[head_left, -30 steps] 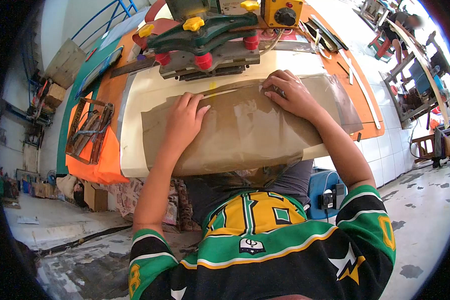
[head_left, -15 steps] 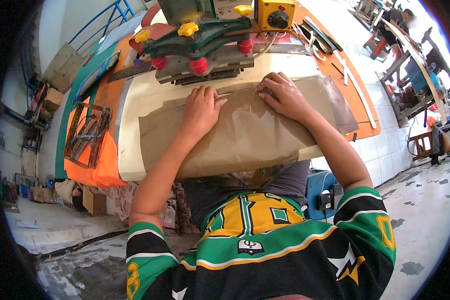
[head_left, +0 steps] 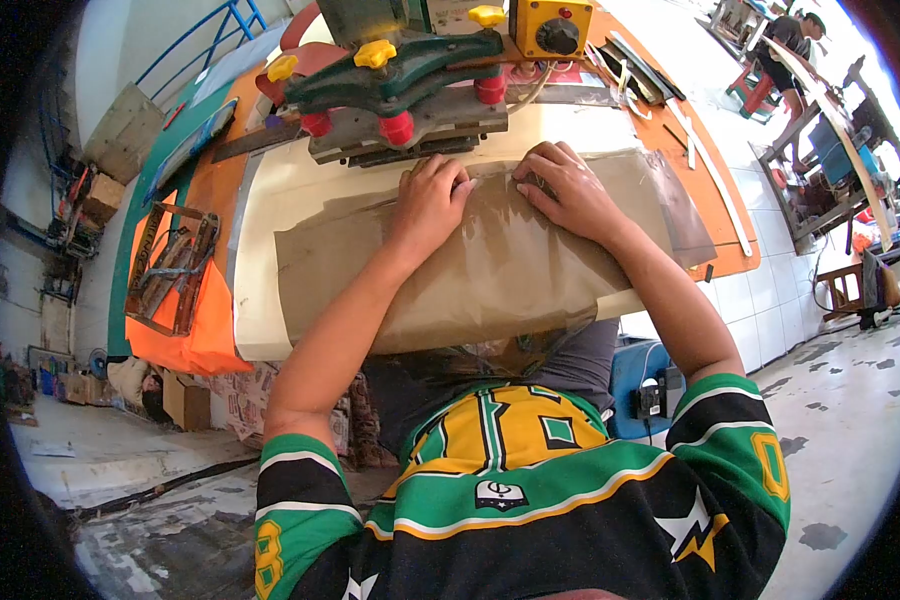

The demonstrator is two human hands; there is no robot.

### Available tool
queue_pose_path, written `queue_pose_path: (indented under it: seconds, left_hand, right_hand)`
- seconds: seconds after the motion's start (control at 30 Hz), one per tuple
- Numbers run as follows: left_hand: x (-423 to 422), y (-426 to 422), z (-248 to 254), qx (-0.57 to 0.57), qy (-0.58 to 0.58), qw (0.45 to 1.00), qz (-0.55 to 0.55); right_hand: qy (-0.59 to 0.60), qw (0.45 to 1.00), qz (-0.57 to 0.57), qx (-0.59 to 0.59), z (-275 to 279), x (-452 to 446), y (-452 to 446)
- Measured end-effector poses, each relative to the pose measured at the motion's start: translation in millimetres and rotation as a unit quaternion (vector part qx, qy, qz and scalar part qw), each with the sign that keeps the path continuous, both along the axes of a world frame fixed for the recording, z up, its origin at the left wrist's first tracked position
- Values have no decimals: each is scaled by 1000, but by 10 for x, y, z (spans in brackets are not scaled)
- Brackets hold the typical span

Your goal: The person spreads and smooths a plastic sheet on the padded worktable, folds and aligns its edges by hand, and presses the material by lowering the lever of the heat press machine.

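Across the middle of the view stands an orange-brown worktable [head_left: 735, 252], with the person seated at its near side. On it lies a cream board [head_left: 258, 300], largely covered by a brown sheet [head_left: 500, 285] with a glossy, creased surface. The brown sheet is the item under the hands; it lies on the near side of the press [head_left: 400, 85], its near edge towards the person's lap and its far edge near the machine's lower plate. The press has a dark green clamp frame.

To the left, an orange sheet [head_left: 185, 340] covers the table corner and bears a metal-edged frame [head_left: 204, 255], which is tilted in the view. To the right, a long pale strip [head_left: 722, 203] lies along the table edge, apart from the brown sheet. Beside the press, at its upper right, is a yellow control box [head_left: 532, 30].

The left hand [head_left: 428, 205] rests at the far edge of the brown sheet, fingers bent, thumb beside them. The right hand [head_left: 568, 195] is at the same edge, near the left and apart from it, its fingers likewise curled. Both contact the sheet; whether either pinches it or merely presses it cannot be determined.

Smallest noted: yellow knobs [head_left: 375, 54] and a black dial [head_left: 557, 40].
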State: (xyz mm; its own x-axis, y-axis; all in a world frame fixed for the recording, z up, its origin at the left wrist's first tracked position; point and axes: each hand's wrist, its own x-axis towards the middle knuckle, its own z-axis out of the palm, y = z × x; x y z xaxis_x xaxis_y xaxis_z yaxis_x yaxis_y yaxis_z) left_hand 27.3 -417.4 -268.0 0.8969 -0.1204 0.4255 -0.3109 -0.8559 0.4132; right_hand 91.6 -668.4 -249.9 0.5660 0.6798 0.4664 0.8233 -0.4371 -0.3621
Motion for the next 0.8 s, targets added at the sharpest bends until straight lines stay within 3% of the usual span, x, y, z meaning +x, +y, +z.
queue_pose_path:
  seconds: [0.2,0.3,0.37,0.5,0.57,0.8]
  left_hand:
    - [-4,-42,36,136,-151,979,-32]
    - [-8,-47,60,121,-166,978,-36]
    - [-8,-18,77,40,-101,994,-22]
    - [25,22,56,-27,-127,991,-45]
    - [38,39,34,-129,-91,986,-47]
    - [-139,75,30,-61,-45,996,-40]
  right_hand:
    - [1,1000,-2,1,11,-18,-4]
    - [3,1000,-4,0,5,-14,-5]
    - [3,1000,-3,-2,19,-18,-6]
    - [17,1000,10,7,14,-21,5]
    - [22,1000,12,16,6,-24,15]
    - [22,1000,13,11,-12,-37,9]
